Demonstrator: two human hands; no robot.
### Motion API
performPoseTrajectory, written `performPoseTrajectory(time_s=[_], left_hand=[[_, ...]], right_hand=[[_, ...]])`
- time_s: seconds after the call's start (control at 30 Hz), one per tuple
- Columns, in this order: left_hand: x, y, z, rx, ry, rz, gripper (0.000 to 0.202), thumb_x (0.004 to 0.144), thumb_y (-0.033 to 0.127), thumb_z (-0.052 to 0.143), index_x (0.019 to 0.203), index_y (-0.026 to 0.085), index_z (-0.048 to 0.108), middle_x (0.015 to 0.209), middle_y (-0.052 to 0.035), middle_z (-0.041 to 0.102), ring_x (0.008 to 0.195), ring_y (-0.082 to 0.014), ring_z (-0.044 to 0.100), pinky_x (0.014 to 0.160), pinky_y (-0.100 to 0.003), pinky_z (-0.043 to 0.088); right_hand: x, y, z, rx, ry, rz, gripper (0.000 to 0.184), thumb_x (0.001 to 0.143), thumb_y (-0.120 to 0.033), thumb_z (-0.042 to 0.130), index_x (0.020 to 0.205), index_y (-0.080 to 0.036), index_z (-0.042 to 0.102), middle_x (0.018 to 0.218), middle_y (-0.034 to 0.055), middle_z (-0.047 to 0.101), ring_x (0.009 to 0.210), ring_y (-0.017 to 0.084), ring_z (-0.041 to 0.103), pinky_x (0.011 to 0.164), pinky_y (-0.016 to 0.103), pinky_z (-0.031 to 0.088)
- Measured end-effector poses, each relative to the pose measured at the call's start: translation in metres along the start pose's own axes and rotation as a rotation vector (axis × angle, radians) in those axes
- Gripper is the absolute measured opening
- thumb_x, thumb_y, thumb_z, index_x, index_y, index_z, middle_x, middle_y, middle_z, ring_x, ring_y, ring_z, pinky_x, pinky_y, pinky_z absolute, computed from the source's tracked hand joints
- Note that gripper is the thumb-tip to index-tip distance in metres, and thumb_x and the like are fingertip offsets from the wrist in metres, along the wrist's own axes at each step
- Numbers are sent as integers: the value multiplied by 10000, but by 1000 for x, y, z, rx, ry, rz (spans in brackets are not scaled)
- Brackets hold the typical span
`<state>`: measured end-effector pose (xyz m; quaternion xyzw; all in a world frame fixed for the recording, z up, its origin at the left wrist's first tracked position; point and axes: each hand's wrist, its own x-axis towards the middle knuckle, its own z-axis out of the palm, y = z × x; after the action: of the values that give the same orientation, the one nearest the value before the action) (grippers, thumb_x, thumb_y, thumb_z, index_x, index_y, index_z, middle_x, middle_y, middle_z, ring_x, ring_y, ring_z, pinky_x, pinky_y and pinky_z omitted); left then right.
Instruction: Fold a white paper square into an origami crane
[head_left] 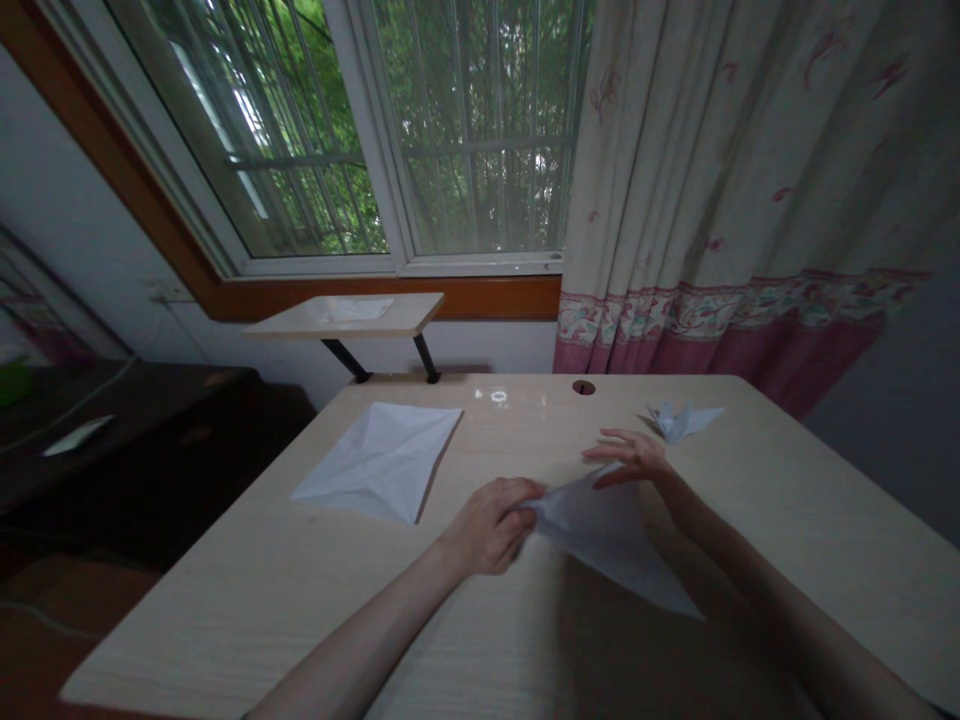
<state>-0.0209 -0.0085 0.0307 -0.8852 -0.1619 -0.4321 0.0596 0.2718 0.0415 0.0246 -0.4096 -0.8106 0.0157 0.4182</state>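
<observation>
A folded sheet of white paper (600,525) tapers to a point at its left corner, and its lower right corner reaches toward me. My left hand (496,522) is closed, pinching that left corner between thumb and fingers. Over the paper's upper right edge, my right hand (631,458) has its fingers stretched out and spread; whether the fingertips touch the paper I cannot tell. Left of my hands, a creased white square sheet (382,458) lies on the table. Just beyond my right hand sits a folded paper crane (681,420).
The pale wooden table (247,620) has a round cable hole (583,388) near its far edge. A small raised shelf (289,318) at the back left bears another white paper (364,309). A curtain (675,200) hangs at the right, and a dark desk (172,410) stands at the left.
</observation>
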Motion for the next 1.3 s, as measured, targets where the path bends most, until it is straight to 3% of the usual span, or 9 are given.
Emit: performPoseTrajectory(time_s=[0.07, 0.17, 0.27, 0.47, 0.73, 0.87, 1.0, 1.1, 1.3], left_hand=[[-1, 0, 0, 7, 8, 6, 160, 960, 182, 375, 1028, 182, 519, 1087, -119, 654, 954, -205, 650, 774, -330, 551], [-1, 0, 0, 40, 25, 3, 151, 962, 182, 369, 1008, 187, 512, 1083, -120, 650, 955, -202, 651, 775, -334, 563], [0, 1, 0, 82, 35, -10, 147, 971, 190, 368, 996, 190, 512, 1071, -108, 649, 941, -191, 654, 775, -322, 571], [1, 2, 2, 115, 21, -71, 165, 949, 177, 386, 1028, 188, 531, 1101, -122, 642, 967, -211, 644, 777, -338, 564], [-2, 1, 7, 222, 64, -117, 148, 940, 185, 428, 1013, 191, 557, 1078, -116, 651, 927, -210, 639, 770, -329, 555], [-3, 0, 8, 268, 75, -155, 153, 947, 181, 422, 1012, 188, 560, 1037, -105, 643, 868, -196, 628, 733, -310, 549], [-2, -1, 8, 290, 66, -203, 149, 956, 179, 416, 995, 178, 560, 1023, -107, 630, 842, -191, 612, 706, -298, 541], [-2, -1, 7, 269, 45, -245, 172, 965, 200, 404, 990, 181, 573, 1028, -105, 622, 852, -190, 610, 710, -297, 537], [0, 1, 2, 197, 12, -355, 268, 997, 292, 365, 903, 180, 590, 1040, -108, 601, 834, -180, 612, 711, -303, 543]], right_hand=[[-4, -4, 6, -4, -14, -26, 401, 907, -649, 472, 781, -394, 755, 790, -8, 744, 920, 256, 692, 924, 496, 479], [-10, -16, 0, 70, -139, -56, 520, 1032, -461, 228, 962, -418, 742, 943, -17, 741, 1079, 245, 634, 1048, 556, 347], [-11, -31, -14, 126, -211, -56, 504, 1041, -416, 206, 1097, -384, 706, 1029, 0, 713, 1039, 226, 634, 1077, 571, 299], [-4, -48, -29, 144, -259, -114, 386, 1012, -428, 369, 1248, -292, 642, 1128, 73, 676, 1036, 242, 620, 866, 425, 506], [-2, -52, -37, 260, -233, -119, 347, 986, -348, 444, 1285, -291, 610, 1202, 68, 679, 1089, 242, 633, 914, 403, 526], [-4, -47, -33, 323, -155, -117, 383, 955, -365, 460, 1298, -273, 603, 1207, 90, 677, 1096, 268, 641, 915, 431, 530], [-5, -39, -26, 307, -67, -37, 424, 904, -268, 498, 1322, -268, 568, 1156, 99, 681, 994, 249, 688, 869, 430, 555], [-5, -35, -21, 277, 0, 45, 451, 890, -266, 547, 1341, -258, 536, 1236, 129, 633, 962, 249, 709, 866, 446, 565], [-8, -34, -16, 450, -3, 252, 489, 876, -326, 642, 1343, -269, 507, 1399, 181, 503, 1053, 284, 692, 597, 307, 618]])
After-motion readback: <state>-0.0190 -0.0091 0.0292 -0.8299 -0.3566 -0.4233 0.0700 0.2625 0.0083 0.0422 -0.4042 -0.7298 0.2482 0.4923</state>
